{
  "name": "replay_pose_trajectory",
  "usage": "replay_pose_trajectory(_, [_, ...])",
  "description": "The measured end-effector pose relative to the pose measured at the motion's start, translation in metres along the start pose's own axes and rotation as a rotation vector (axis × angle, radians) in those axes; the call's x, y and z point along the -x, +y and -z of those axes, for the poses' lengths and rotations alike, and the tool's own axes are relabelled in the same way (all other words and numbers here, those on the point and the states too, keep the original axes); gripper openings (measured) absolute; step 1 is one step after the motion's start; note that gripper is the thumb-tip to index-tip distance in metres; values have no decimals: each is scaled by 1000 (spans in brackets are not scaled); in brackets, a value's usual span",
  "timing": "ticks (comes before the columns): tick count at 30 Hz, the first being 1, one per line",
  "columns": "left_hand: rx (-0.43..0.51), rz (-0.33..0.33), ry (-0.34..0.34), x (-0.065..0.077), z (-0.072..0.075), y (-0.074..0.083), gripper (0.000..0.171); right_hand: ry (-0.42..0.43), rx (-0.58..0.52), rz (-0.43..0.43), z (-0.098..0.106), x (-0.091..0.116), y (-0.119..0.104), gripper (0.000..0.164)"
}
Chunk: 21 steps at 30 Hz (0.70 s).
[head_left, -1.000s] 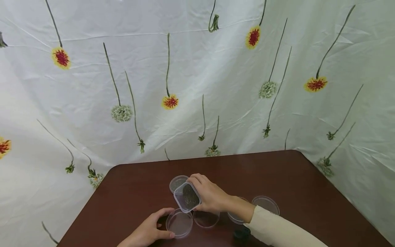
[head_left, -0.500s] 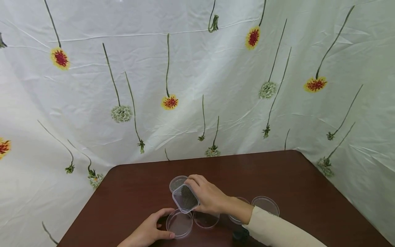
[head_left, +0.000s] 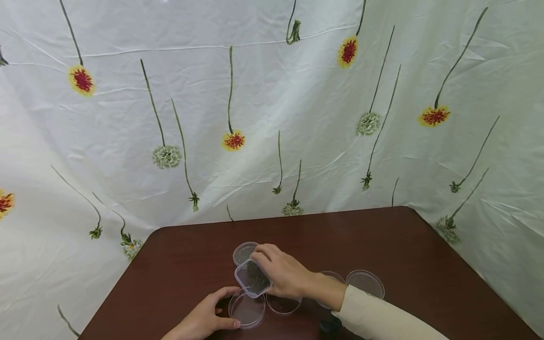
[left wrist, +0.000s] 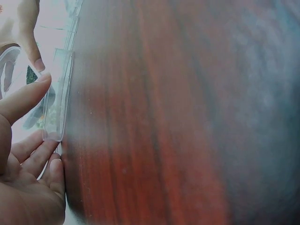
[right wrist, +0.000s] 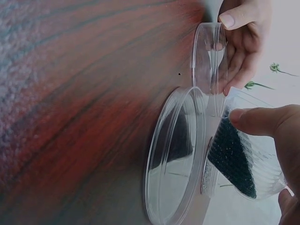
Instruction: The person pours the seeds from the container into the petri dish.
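There it was: the tub (head_left: pixel 258 277) leaned left at the dish's (head_left: pixel 247 310) far rim!
Right hand (head_left: pixel 288 270) gripped the tub; left hand (head_left: pixel 207 312) held the dish from the left.

A clear, squarish tub (head_left: pixel 244 276) partly filled with dark grains (head_left: pixel 257 277) is held tilted, its lower edge over the far rim of a dish (head_left: pixel 247 309). The dish, clear, round and shallow, sits flat on the brown table (head_left: pixel 182 264), open side up.

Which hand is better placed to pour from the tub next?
Probably the right hand: it holds the tilted tub by a dish's far edge, while the left hand holds that dish.
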<state>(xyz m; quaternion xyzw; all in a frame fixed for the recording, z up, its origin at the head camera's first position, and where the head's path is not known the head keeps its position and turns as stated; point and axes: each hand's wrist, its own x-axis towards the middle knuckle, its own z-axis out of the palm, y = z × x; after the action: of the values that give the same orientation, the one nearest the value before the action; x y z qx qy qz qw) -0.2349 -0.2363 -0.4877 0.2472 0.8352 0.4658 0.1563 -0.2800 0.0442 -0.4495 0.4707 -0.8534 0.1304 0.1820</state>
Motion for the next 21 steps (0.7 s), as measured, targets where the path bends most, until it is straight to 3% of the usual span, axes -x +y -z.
replay_pose_trajectory(8, [36,36,11,2,-2,3,70,7,22,21,-1,0,-1,92])
replay_pose_trajectory(21, [32,9,22,2,-3,2,71,14,57,56,-3,-3,-2,91])
